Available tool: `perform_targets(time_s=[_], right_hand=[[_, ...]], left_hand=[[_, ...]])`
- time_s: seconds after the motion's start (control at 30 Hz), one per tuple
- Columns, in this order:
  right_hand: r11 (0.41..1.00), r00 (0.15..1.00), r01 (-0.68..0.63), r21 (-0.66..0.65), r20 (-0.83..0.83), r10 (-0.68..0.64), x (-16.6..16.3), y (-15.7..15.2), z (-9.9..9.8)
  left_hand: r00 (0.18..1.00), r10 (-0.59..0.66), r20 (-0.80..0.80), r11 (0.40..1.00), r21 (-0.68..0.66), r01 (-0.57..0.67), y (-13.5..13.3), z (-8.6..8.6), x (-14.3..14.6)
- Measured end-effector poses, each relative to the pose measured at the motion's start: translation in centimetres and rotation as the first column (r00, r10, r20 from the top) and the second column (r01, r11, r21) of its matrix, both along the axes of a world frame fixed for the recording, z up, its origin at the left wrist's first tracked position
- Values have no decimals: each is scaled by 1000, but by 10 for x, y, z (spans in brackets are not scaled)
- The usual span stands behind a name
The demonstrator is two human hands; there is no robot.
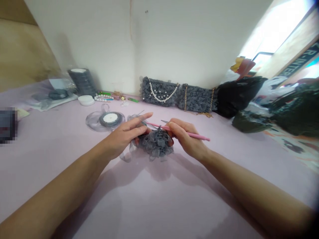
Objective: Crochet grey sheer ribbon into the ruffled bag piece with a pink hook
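Head view: grey ruffled ribbon piece [157, 144] at mid-table [159, 199], between both hands. Left hand [127, 134]: fingers curled around the piece, index finger stretched straight out, sheer ribbon running over it. Right hand [185, 136]: fingers pinched together on one pink crochet hook [196, 135], tip at the piece. One ribbon spool [111, 118] lies behind the left hand. Two grey bags stand at the wall: pearl-strap bag [159, 92], gold-chain bag [196, 98]. Sign [302, 61] far right, partly legible: "R-INTE".

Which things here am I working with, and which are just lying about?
In use: left hand, ruffled grey ribbon piece; right hand, pink crochet hook; spool of sheer grey ribbon.
Lying about: grey ruffled bag with pearl strap; dark stack of ribbon rolls.
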State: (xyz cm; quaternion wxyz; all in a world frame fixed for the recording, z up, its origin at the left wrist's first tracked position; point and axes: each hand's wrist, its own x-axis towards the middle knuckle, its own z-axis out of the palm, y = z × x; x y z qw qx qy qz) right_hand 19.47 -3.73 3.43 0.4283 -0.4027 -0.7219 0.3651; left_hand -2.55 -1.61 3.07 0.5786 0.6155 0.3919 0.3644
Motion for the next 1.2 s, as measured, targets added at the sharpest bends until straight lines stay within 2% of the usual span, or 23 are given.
perform_targets(time_s=[0.2,0.33,0.43,0.63,0.8,0.97,1.2], right_hand=[[997,997,-72,34,10,71,3,1,-7],[994,995,-101,47,24,100,4,2,-12],[994,994,-108,34,36,107,4,4,-13],[993,994,-107,50,24,106,5,4,-13],[994,994,-102,35,28,101,1,0,-12],[992,993,-115,50,41,113,-3,-3,-13],[996,995,-81,45,56,78,-2,-2,-14]], left_hand=[[994,7,105,996,-93,3,-5,-4,9],[976,-13,216,985,-164,49,-9,-6,14],[974,-15,224,980,-191,59,-11,-6,15],[964,98,245,943,-332,-12,-11,-2,18],[969,48,243,956,-293,26,-10,-3,16],[972,33,232,944,-327,46,-9,-6,16],[974,-31,223,967,-241,85,-9,-5,13]])
